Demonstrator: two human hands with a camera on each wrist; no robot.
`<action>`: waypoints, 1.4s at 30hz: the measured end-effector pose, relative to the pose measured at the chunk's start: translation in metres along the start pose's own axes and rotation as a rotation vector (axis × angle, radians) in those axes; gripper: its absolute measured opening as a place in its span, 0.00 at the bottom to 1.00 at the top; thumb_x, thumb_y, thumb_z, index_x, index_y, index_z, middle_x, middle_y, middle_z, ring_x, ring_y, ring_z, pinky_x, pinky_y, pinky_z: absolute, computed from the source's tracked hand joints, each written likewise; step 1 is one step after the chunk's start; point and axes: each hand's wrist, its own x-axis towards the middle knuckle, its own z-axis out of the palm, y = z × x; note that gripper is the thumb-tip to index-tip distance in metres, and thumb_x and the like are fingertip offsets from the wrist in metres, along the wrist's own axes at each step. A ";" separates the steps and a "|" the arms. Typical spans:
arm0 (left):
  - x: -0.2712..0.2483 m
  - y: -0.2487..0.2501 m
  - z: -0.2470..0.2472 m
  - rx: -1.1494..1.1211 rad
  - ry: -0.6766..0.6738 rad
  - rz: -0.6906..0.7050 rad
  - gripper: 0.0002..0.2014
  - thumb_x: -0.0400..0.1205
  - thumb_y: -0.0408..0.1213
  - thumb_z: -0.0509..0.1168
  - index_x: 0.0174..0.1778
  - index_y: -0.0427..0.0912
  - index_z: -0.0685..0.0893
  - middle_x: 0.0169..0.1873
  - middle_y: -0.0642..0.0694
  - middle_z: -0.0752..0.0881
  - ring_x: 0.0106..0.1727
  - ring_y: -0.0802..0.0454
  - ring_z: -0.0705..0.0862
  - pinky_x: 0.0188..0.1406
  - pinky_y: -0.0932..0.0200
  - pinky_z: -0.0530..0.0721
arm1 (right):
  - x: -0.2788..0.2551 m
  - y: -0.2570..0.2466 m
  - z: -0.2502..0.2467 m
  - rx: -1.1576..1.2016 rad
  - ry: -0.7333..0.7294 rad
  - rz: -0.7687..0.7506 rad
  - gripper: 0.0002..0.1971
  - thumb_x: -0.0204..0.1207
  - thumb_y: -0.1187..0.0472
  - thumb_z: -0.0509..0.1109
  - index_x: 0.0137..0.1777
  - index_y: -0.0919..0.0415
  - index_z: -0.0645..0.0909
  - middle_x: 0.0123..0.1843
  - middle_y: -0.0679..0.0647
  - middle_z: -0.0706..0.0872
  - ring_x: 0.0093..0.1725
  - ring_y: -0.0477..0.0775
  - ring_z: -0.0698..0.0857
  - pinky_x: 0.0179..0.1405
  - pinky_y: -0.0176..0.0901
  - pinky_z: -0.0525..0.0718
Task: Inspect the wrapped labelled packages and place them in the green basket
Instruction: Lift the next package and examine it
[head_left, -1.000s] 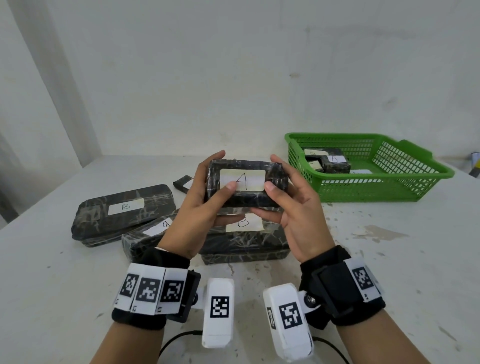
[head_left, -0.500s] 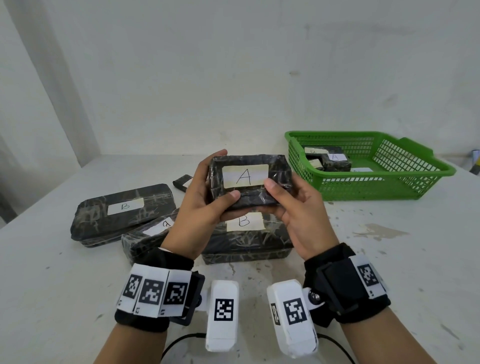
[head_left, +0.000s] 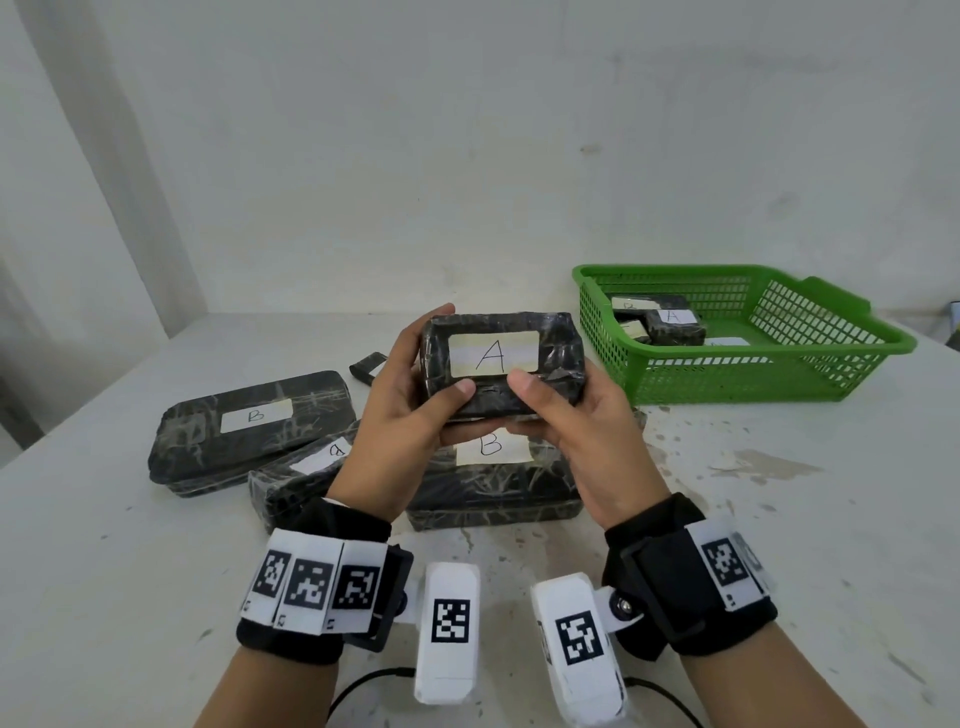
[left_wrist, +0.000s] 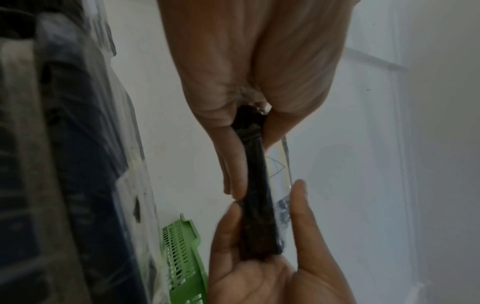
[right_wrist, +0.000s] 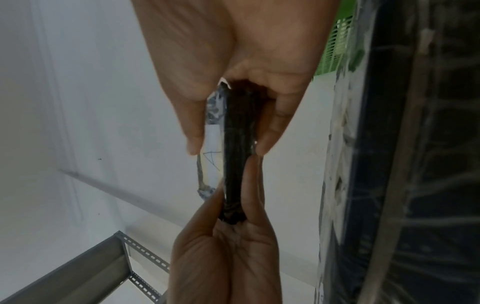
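Both thumbs pressed the near face of the package labelled A (head_left: 501, 364) just below its label, with the fingers curled behind it: the left hand (head_left: 402, 415) gripped its left end and the right hand (head_left: 582, 421) its right end, so it was held up at centre frame, label toward the head camera. The wrist views showed the slim black package (left_wrist: 255, 197) pinched between thumb and fingers at each end (right_wrist: 235, 152). The plastic wrap looked glossy, so a loosened pinch during the handover to one hand might let it slip onto the parcels below. The green basket (head_left: 779, 384) sat at right of frame, already holding a few packages. Beneath the hands lay a package labelled B (head_left: 493, 483); another B package (head_left: 249, 431) and a smaller one (head_left: 296, 483) lay at left. Nothing seemed to block the way to the basket.
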 end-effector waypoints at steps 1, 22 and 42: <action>0.000 0.000 0.000 -0.012 -0.008 -0.004 0.29 0.85 0.20 0.59 0.79 0.50 0.70 0.66 0.41 0.86 0.63 0.40 0.88 0.52 0.47 0.91 | 0.000 0.000 0.000 -0.012 0.011 -0.012 0.14 0.69 0.61 0.77 0.55 0.57 0.82 0.46 0.49 0.92 0.48 0.49 0.91 0.41 0.41 0.89; 0.000 0.005 0.001 -0.143 -0.033 0.036 0.28 0.87 0.21 0.53 0.81 0.51 0.68 0.74 0.42 0.79 0.63 0.36 0.87 0.46 0.53 0.91 | 0.004 -0.010 -0.004 0.107 -0.047 0.008 0.20 0.74 0.50 0.67 0.62 0.60 0.82 0.57 0.58 0.90 0.58 0.55 0.89 0.50 0.46 0.90; 0.003 0.003 -0.002 -0.044 0.162 0.045 0.17 0.80 0.39 0.70 0.62 0.37 0.81 0.57 0.34 0.84 0.57 0.44 0.89 0.52 0.51 0.89 | 0.002 -0.013 -0.004 0.260 -0.102 0.105 0.20 0.82 0.59 0.63 0.74 0.49 0.75 0.69 0.58 0.83 0.69 0.59 0.83 0.65 0.57 0.85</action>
